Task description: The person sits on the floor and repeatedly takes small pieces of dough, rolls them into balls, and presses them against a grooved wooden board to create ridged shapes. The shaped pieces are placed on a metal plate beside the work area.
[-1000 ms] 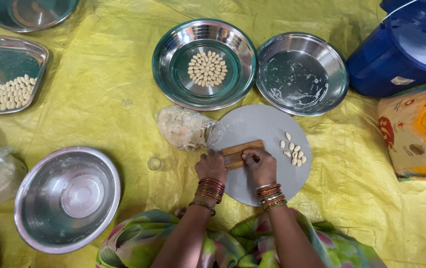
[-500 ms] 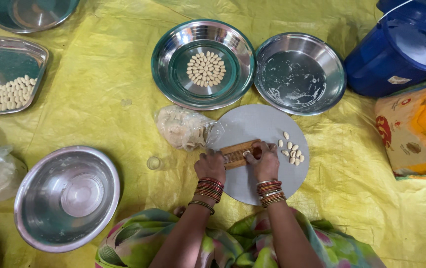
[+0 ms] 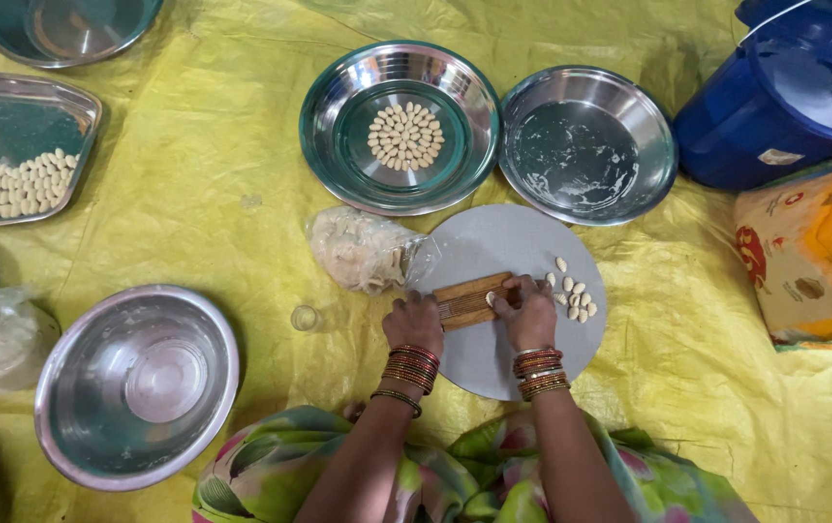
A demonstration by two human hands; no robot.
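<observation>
The left hand [image 3: 414, 323] gripped the ridged wooden board's [image 3: 467, 300] left end. The right hand [image 3: 529, 312] pressed a small dough piece [image 3: 491, 298] onto it, fingers curled. The board lay on the round grey slab [image 3: 493, 254], long axis left-right.

We see a small ridged wooden board [image 3: 466, 301] lying flat and slightly slanted on a round grey slab [image 3: 493, 252] — one pale dough bit [image 3: 491, 298] sits on its ridges. Beside it, on the slab's right part, lies a loose cluster of small shaped dough pieces [image 3: 574, 292] — pale, oval.
</observation>
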